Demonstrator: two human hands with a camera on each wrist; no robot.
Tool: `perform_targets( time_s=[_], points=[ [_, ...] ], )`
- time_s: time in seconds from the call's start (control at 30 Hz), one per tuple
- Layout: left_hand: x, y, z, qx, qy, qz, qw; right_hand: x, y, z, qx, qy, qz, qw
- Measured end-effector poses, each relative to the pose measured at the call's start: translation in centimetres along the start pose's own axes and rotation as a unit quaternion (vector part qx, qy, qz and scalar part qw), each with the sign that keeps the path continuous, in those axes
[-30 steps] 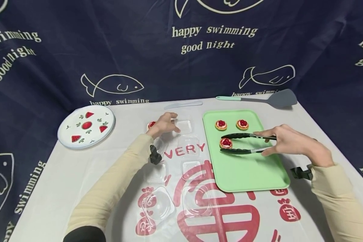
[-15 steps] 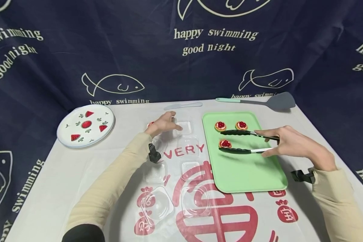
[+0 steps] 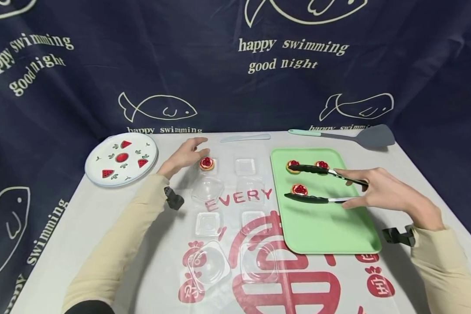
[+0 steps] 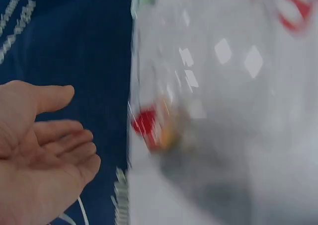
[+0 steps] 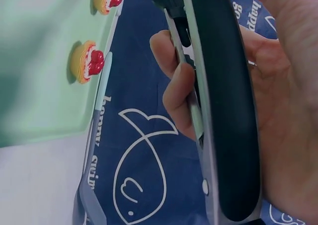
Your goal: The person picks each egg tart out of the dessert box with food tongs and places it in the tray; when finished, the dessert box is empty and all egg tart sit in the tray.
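My right hand [image 3: 386, 192] holds black-tipped tongs [image 3: 310, 199] over the green tray [image 3: 333, 231]. The tong arms are spread, with one berry tart [image 3: 299, 189] just at the lower tip and two more tarts behind, partly covered by the upper arm. In the right wrist view, thumb and fingers wrap the tongs' handle [image 5: 226, 111]. My left hand [image 3: 184, 156] is empty, fingers loosely bent, up beside a tart [image 3: 206, 163] that sits in a clear plastic box [image 3: 216, 165]. The left wrist view shows that tart blurred, apart from the fingers.
Several clear plastic boxes with lids [image 3: 209, 224] lie in two columns left of the tray. A watermelon-patterned plate [image 3: 141, 150] stands at the far left. A pale knife [image 3: 245, 138] and a grey spatula [image 3: 373, 136] lie along the back edge, before a dark blue curtain.
My left hand has moved left, away from the boxes, uncovering the tart in the back left one. The tongs have stayed over the tray, their arms spreading wider.
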State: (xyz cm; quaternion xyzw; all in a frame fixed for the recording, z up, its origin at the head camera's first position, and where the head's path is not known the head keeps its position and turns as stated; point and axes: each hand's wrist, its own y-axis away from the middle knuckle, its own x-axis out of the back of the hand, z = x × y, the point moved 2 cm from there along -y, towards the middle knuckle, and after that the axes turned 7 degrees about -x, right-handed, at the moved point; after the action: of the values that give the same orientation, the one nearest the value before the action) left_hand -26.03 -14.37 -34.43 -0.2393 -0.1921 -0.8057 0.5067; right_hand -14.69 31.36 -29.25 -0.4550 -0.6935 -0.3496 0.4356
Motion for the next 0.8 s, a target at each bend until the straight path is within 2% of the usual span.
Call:
perform_targets(
  time_s=[0.1,0.17,0.3,0.4,0.53,0.8],
  points=[
    [0.5,0.9,-2.4,-0.010,0.018,-0.015,0.9997,0.0,-0.3,-0.4,-0.003,0.005,-0.006,1.0000],
    [0.6,1.7,-3.9,-0.013,0.043,-0.036,0.9983,-0.2,-0.7,-0.8,0.002,0.006,-0.008,1.0000],
    [0.3,2.9,-5.7,-0.017,0.094,-0.075,0.9925,-0.8,-1.7,-1.9,0.045,0.024,0.003,0.9987],
    [0.1,3.2,-6.1,-0.026,0.112,-0.084,0.9898,-1.2,-2.9,-3.1,0.078,0.035,0.006,0.9963],
    [0.1,3.2,-6.1,-0.036,0.113,-0.081,0.9896,-1.7,-5.1,-5.0,0.097,0.020,-0.011,0.9950],
    [0.2,2.6,-5.9,-0.030,0.106,-0.076,0.9910,-2.6,-10.6,-9.1,0.142,-0.008,-0.042,0.9890]
  ],
)
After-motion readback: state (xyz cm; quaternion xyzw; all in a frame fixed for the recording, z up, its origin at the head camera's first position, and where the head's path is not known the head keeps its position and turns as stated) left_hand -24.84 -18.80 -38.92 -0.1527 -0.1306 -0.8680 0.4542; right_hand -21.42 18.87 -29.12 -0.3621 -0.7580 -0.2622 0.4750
